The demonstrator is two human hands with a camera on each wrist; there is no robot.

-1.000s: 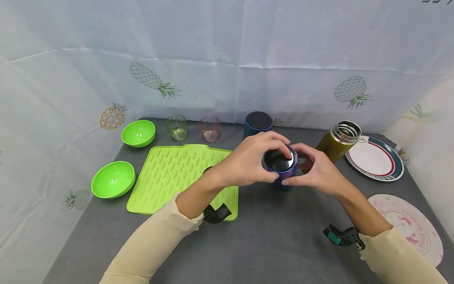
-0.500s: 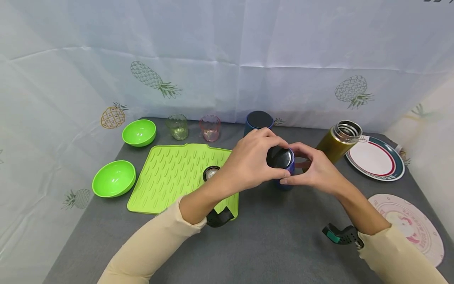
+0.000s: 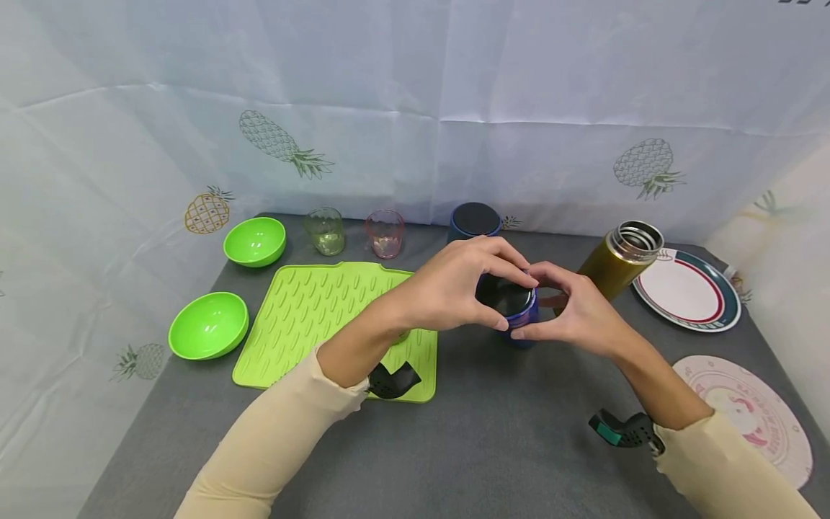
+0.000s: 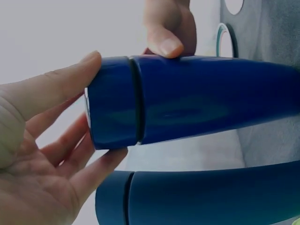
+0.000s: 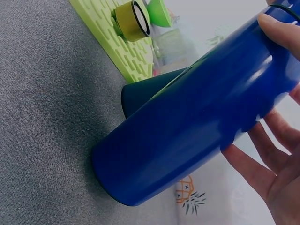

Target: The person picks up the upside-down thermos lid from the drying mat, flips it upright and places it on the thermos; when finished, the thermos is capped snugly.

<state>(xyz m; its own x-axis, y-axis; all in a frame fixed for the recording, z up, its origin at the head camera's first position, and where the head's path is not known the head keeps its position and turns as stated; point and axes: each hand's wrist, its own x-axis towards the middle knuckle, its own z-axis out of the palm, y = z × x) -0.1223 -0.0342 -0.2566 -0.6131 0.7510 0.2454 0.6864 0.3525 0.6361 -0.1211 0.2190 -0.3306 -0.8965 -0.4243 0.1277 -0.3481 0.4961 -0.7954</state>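
A glossy blue thermos flask [image 5: 178, 126] stands upright on the grey table, its capped top showing between both hands in the head view. The thumb and fingers of my left hand [image 3: 454, 292] grip the cap [image 4: 112, 103] from above and the side. A dark groove separates cap and body in the left wrist view. My right hand [image 3: 580, 310] holds the upper body just below the cap, thumb on one side and fingers on the other. Close behind stands a second, duller blue flask [image 3: 475, 218] with its cap on.
An uncapped gold flask [image 3: 606, 267] stands right of my right hand, near two plates [image 3: 681, 288]. Left lies a green drying mat [image 3: 305, 317] bearing a gold cap [image 5: 127, 22]. Two green bowls [image 3: 207, 328] and two small glasses [image 3: 385, 234] stand around it.
My left hand has twisted about the cap and turned back, its wrist uncovering the gold cap on the mat, then covering it. My right hand and the flask have stayed nearly in place.
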